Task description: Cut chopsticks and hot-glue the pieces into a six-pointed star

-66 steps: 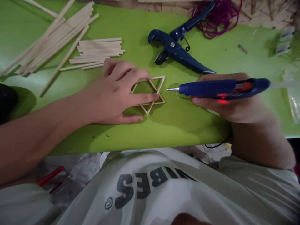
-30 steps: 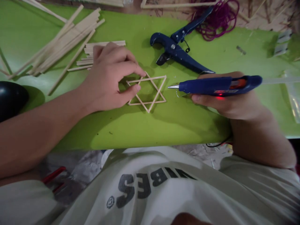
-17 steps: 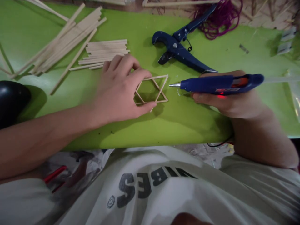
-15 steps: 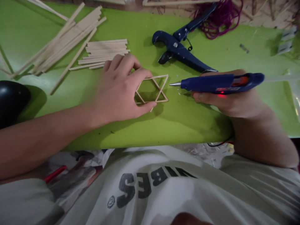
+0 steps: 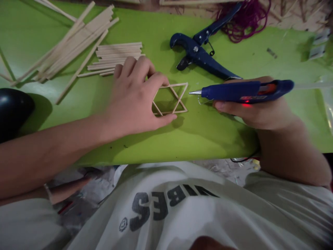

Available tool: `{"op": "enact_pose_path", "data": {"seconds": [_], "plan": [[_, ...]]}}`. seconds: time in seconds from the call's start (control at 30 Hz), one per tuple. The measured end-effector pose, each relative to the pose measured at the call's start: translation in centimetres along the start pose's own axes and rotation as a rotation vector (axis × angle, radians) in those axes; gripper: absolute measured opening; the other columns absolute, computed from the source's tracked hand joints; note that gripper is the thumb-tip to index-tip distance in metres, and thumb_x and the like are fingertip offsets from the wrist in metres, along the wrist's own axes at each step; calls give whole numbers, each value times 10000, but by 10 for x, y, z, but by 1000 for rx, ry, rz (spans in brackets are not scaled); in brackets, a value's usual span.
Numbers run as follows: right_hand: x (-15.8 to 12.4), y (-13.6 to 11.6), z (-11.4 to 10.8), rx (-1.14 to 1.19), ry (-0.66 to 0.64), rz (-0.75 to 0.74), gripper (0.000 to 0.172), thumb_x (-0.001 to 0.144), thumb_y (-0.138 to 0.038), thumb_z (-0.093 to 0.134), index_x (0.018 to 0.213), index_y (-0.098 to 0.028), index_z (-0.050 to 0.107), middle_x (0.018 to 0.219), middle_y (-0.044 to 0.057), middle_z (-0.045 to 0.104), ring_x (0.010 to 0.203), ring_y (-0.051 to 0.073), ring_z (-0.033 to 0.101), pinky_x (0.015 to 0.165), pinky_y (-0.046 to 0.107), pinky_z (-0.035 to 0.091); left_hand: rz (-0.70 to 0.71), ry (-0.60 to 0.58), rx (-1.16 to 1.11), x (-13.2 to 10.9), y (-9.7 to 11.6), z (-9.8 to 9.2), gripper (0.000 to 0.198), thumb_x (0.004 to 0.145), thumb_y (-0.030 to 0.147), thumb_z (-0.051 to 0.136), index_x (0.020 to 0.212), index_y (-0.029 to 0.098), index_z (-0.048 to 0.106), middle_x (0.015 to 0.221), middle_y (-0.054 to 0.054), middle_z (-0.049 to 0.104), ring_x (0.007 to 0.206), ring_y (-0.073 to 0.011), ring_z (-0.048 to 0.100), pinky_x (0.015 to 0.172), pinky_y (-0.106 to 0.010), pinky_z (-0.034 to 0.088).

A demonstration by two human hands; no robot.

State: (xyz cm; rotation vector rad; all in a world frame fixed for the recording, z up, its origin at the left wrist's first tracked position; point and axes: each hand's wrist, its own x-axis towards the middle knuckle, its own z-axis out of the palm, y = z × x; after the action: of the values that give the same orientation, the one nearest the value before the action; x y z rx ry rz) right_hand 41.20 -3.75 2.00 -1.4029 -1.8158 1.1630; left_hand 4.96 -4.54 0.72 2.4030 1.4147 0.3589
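Observation:
Between the thumb and fingers of my left hand [image 5: 137, 93] is a small star-shaped frame of thin wooden sticks [image 5: 179, 100]; its left part is hidden by the hand. My right hand [image 5: 257, 111] is wrapped round a blue glue gun [image 5: 231, 92] with a glowing red light. The metal nozzle points left, a short gap away from the frame's right corners. A thin clear thread of glue hangs below the nozzle. A glue stick [image 5: 309, 85] sticks out of the gun's rear.
Short cut sticks [image 5: 119, 52] and a pile of longer sticks [image 5: 75, 45] lie at the upper left of the green table [image 5: 156, 149]. Blue cutters [image 5: 200, 55] rest behind the glue gun, near purple cord [image 5: 244, 24]. A black rounded object [image 5: 15, 114] is at the left edge.
My left thumb has shifted slightly right along the frame's lower edge, and a stick end that stuck out below the thumb is no longer visible. The glue gun has barely moved.

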Motion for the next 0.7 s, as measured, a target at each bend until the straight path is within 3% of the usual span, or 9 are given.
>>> {"op": "enact_pose_path", "data": {"seconds": [0.1, 0.57, 0.7], "plan": [[0, 0, 0, -6, -5, -5, 275, 848, -420, 1126, 1012, -275, 961, 973, 33, 928, 834, 253, 820, 721, 395, 686, 20, 2, 65, 1, 1, 0, 684, 973, 586, 980, 1497, 194, 782, 1463, -198, 658, 1435, -515, 642, 1257, -695, 520], [3, 1, -2, -31, -28, -4, 323, 859, -497, 1123, 1024, -271, 963, 976, 30, 916, 851, 251, 811, 755, 400, 699, 8, -34, 39, 2, 0, 1, 645, 974, 600, 940, 1481, 240, 771, 1430, -190, 671, 1432, -541, 625, 1246, -763, 528], [2, 2, 0, -1, -21, -11, 291, 859, -458, 1124, 1014, -274, 960, 970, 27, 907, 835, 235, 785, 739, 382, 659, 26, 13, 11, 4, -8, -1, 519, 1041, 533, 853, 1487, 285, 759, 1433, -166, 642, 1426, -482, 616, 1280, -747, 505]]}}
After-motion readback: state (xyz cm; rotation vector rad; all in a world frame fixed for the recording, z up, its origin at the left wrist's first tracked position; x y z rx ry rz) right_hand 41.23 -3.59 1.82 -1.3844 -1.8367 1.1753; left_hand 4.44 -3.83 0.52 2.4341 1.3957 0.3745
